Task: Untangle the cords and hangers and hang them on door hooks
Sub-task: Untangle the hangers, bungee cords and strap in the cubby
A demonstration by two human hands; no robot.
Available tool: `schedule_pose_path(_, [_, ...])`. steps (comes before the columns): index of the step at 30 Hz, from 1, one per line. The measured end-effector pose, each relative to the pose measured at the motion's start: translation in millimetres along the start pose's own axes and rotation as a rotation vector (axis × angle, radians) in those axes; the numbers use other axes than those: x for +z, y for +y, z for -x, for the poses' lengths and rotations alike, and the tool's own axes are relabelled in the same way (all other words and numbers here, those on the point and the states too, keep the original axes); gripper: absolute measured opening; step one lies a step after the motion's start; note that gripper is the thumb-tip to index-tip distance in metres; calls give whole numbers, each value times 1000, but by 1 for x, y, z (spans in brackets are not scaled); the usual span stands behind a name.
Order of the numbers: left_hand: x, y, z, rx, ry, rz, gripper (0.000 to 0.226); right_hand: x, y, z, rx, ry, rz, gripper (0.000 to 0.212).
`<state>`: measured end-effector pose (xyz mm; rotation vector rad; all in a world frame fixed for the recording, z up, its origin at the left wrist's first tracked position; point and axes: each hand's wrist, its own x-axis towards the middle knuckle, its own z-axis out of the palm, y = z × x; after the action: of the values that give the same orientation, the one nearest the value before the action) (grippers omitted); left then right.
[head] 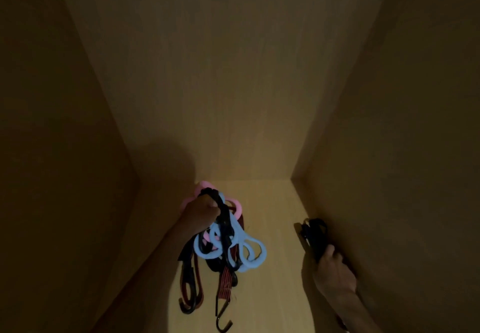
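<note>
At lower centre of the frame, the left hand (205, 210) is clenched around a tangle (226, 239) of light blue and pink hangers and red-black hooked cords, dangling inside a dim wooden cabinet (233, 86). At lower right, the right hand (333, 270) grips a dark bundle (313, 234) against the side wall.

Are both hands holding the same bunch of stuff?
No, the left hand grips the tangled bunch of blue and pink hangers and cords, while the right hand holds a separate black item by the wall.
</note>
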<state>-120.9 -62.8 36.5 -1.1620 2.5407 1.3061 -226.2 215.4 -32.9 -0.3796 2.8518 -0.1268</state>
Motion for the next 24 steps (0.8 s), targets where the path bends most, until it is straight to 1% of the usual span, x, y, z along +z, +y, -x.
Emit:
schedule_pose_path(1, [-1, -4, 1, -9, 10, 9, 12, 1, -1, 1, -7, 18, 39, 56])
schedule_pose_path(4, [-4, -15, 1, -5, 40, -17, 32, 2, -3, -1, -23, 82, 98, 72])
schedule_pose_path(5, [-4, -17, 0, 3, 40, -19, 34, 2, -5, -2, -19, 93, 110, 75])
schedule_pose_path(9, [-4, -20, 2, 29, 40, -19, 32, -2, -18, -2, -15, 175, 174, 82])
schedule_pose_path(13, [-1, -28, -5, 103, 47, -33, 34, -6, -42, -5, -159, 223, 69, 74])
schedule_pose_path(14, [0, -32, -8, 80, 52, -35, 32, -10, -51, -4, -186, 233, 73, 72])
schedule_pose_path(16, [1, -36, -10, 15, 54, -69, 17, -21, -73, 0, -260, 264, 66, 69])
schedule_pose_path(19, [-3, -34, -1, 41, 73, -82, 3, -26, -109, 3, -425, 194, 12, 57])
schedule_pose_path(21, [-1, -34, 3, 49, 51, -41, 6, -23, -133, 5, -560, 162, -76, 45])
schedule_pose_path(22, [0, -35, 3, 49, 47, -30, 10, -20, -145, 7, -610, 135, -118, 44])
schedule_pose_path(24, [0, -36, 5, 39, 48, 6, 22, -12, -167, 9, -651, 65, -178, 51])
